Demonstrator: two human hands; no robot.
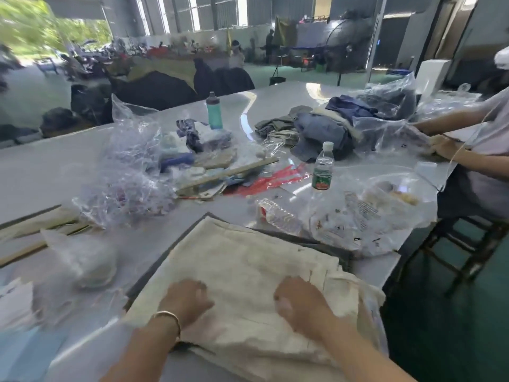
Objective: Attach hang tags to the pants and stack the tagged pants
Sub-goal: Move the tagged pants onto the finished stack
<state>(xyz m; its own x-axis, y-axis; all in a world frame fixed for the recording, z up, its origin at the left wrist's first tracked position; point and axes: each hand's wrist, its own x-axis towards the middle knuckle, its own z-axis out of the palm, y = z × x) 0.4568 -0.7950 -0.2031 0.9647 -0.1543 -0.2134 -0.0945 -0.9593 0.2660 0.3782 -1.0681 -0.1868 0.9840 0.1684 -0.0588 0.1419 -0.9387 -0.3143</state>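
Figure: the stacking step, seen from the head camera. A folded pair of cream pants (248, 274) lies on the near edge of the white table (68, 172), on top of a darker grey folded layer (325, 245) whose edge shows along the far and left sides; it appears to be a stack of at least two garments, though the full count is hidden. Both hands rest on the cream pants, well apart. The left hand (187, 301) has its fingers bent with the knuckles on the cloth; the right hand (297, 304) lies over the fabric near the folded waistband. Motion blur hides whether either one pinches the cloth or only presses it. No hang tag can be made out on this pair.

Judged step: squaring and flattening the top pair on the pile. The next move likely calls for a fresh pair and a tag from the clutter ahead.

Count: two upright bottles, one teal (214, 111), one clear with a green label (322, 166); one clear bottle lying down (278, 215); one wooden ruler (228, 173); several crumpled plastic bags (124, 172). A second person (473, 144) works at the right.
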